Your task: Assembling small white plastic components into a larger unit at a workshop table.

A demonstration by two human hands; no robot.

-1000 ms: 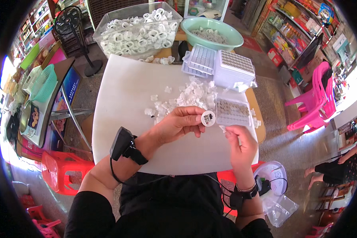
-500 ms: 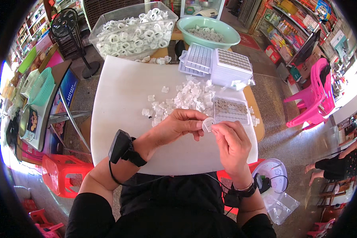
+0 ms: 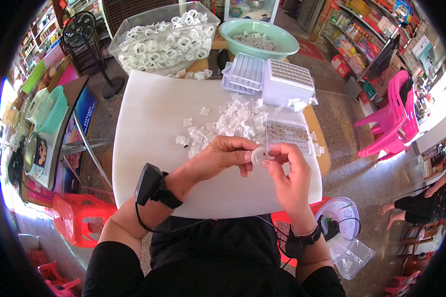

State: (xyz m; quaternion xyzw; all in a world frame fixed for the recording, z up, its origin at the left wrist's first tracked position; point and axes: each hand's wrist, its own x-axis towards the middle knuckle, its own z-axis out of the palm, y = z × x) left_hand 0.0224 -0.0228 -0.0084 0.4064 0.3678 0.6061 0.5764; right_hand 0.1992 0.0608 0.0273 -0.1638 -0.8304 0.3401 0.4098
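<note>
Over the near part of the white table [image 3: 153, 119], a small round white plastic piece [image 3: 258, 156] is held between both hands. My left hand [image 3: 228, 154] pinches its left side between thumb and fingers. From the right, the thumb and fingers of my right hand [image 3: 292, 166] close on the other edge. A small dark spot shows on the piece's face. Just beyond the hands lies a loose heap of white plastic parts [image 3: 240, 119]. To its right is a clear tray [image 3: 302, 147] with rows of small round grey-brown pieces.
At the far edge stand a stack of white trays [image 3: 288, 89], a clear bin [image 3: 156, 47] of white rings and a green basin [image 3: 257, 34]. A red stool [image 3: 79, 215] is left, pink chairs [image 3: 394, 119] right. Another person's legs [image 3: 406, 214] show at far right.
The round piece has turned so its face shows more. My right fingers have shifted from its front to its right edge, and the thumb now sits lower. My left hand stays nearly still.
</note>
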